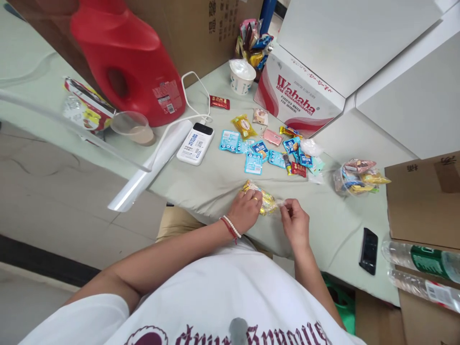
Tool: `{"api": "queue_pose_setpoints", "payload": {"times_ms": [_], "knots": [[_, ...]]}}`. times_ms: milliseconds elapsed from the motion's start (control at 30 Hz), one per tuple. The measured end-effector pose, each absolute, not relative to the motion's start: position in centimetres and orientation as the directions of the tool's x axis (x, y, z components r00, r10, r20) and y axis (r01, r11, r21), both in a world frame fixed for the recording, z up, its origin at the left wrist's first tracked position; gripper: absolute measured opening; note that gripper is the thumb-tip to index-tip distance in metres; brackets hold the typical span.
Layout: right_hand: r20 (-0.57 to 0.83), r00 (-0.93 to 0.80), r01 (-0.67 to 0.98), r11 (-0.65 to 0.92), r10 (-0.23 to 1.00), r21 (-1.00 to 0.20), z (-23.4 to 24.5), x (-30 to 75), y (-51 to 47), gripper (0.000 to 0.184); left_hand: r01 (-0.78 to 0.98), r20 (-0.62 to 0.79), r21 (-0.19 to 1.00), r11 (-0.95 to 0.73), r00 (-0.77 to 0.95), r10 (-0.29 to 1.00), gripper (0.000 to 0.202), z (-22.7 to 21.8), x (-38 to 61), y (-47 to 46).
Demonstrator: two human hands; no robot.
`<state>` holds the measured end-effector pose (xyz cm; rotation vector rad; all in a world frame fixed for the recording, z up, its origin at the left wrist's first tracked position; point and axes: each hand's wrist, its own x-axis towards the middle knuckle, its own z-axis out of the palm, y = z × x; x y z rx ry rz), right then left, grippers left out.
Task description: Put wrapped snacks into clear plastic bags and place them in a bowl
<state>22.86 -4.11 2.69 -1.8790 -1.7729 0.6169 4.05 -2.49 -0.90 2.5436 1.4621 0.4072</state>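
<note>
- Left hand (246, 211) grasps a shiny yellow plastic packet (268, 203).
- Right hand (296, 223) pinches its clear end.
- Packet sits at the pale green, cloth-covered bench's (338, 225) near edge, near square blue sachets (253, 164).

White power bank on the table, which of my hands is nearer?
Left. Your left hand, holding the yellow packet, is to the right of the power bank and closer to you; your right hand, at the packet's clear end, is farther right.

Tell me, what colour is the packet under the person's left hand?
The packet under the left hand is mostly yellow; the head view shows it best.
</note>
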Motion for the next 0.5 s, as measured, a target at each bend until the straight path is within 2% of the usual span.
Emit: {"api": "queue_pose_setpoints", "payload": {"times_ms": [133, 233, 333, 400, 500], "knots": [[0.046, -0.162, 0.819, 0.16, 0.986, -0.55, 2.6, 19.0, -1.3, 0.019, 0.785, 0.202, 0.321, -0.529, 0.489, 0.848, 0.03, -1.3, 3.8, -1.9], [0.002, -0.236, 0.849, 0.207, 0.972, -0.486, 1.6, 17.4, -0.1, 0.025, 0.7, 0.236, 0.469, -0.538, 0.488, 0.84, 0.027, -1.6, 2.5, -1.2], [-0.01, -0.259, 0.868, 0.228, 0.966, -0.441, 0.7, 17.3, -0.6, 0.028, 0.627, 0.303, 0.605, -0.491, 0.389, 0.87, 0.036, -1.6, 0.8, -1.0], [0.017, -0.287, 0.872, 0.269, 0.958, -0.41, 0.5, 17.2, -1.5, 0.034, 0.653, 0.297, 0.62, -0.435, 0.317, 0.901, 0.035, -1.6, -0.1, -1.0], [0.027, -0.38, 0.87, 0.367, 0.925, -0.328, 0.7, 16.5, -2.7, 0.043, 0.673, 0.226, 0.632, -0.385, 0.315, 0.922, 0.028, -1.5, -0.7, -0.5]]}}
